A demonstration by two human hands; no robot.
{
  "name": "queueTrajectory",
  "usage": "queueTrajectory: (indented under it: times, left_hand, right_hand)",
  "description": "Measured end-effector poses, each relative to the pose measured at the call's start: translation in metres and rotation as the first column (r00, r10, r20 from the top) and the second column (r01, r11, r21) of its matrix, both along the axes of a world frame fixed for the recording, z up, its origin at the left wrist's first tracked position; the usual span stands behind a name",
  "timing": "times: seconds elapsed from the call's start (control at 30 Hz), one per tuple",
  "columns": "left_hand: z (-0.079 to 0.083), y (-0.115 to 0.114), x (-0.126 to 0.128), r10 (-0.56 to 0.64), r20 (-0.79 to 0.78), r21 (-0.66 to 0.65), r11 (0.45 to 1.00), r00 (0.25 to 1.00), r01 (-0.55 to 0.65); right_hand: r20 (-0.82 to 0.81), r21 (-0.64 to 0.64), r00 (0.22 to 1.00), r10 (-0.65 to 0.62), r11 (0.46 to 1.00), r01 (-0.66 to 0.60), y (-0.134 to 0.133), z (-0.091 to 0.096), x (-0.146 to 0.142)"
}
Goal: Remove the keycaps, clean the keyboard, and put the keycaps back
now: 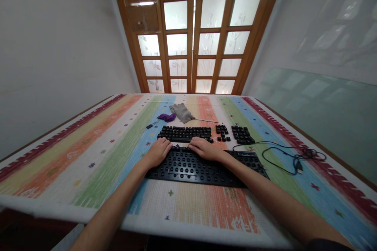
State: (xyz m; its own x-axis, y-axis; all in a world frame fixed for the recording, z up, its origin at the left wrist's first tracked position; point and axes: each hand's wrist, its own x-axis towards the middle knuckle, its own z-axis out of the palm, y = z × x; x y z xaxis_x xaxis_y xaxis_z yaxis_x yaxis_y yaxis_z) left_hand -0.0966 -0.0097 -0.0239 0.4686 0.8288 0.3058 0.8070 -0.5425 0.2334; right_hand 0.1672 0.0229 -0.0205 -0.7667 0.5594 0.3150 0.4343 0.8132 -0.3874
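Observation:
A black keyboard base (182,166) without its keycaps lies in front of me on the striped tablecloth. My left hand (159,152) rests at its far left edge, fingers bent together over that edge. Farther right on the same edge is my right hand (204,149), also closed, with the fingertips partly hidden. Just beyond my hands, loose black keycaps (185,131) sit in rows close to the fingers. A smaller keycap cluster (222,130) and a number-pad block of keycaps (241,134) lie to the right.
Past the keycaps lie a grey cloth (182,113), a purple bundle (167,117), a thin rod (206,120) and a small black tool (149,126). A coiled USB cable (297,157) runs out to the right. The table's near edge (176,225) is below my forearms.

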Motion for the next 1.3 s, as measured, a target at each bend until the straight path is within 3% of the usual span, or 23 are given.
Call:
queueTrajectory:
  times: [0.37,0.63,0.87,1.1,1.3]
  left_hand:
    - [-0.003,-0.003,0.003,0.04,0.043,-0.006,0.999,0.998,-0.04]
    - [-0.002,-0.005,0.004,0.056,0.052,0.014,0.998,0.997,-0.056]
    - [-0.005,-0.003,0.005,0.088,0.033,0.002,0.996,0.996,-0.089]
    - [-0.003,-0.007,0.009,0.077,0.071,-0.007,0.997,0.994,-0.077]
    - [-0.005,-0.01,0.018,0.106,0.077,-0.017,0.994,0.991,-0.105]
  right_hand:
    - [-0.01,-0.005,1.0,-0.004,1.0,0.004,-0.007,0.003,0.009]
    - [-0.046,-0.013,0.999,-0.006,1.0,0.006,-0.032,-0.002,0.049]
    - [0.063,0.011,0.996,-0.057,0.998,0.057,-0.06,0.005,0.075]
    - [0.078,-0.049,0.991,-0.112,0.992,0.116,-0.067,0.003,0.097]
    - [0.032,-0.024,0.984,-0.175,0.984,0.175,-0.072,-0.006,0.101]
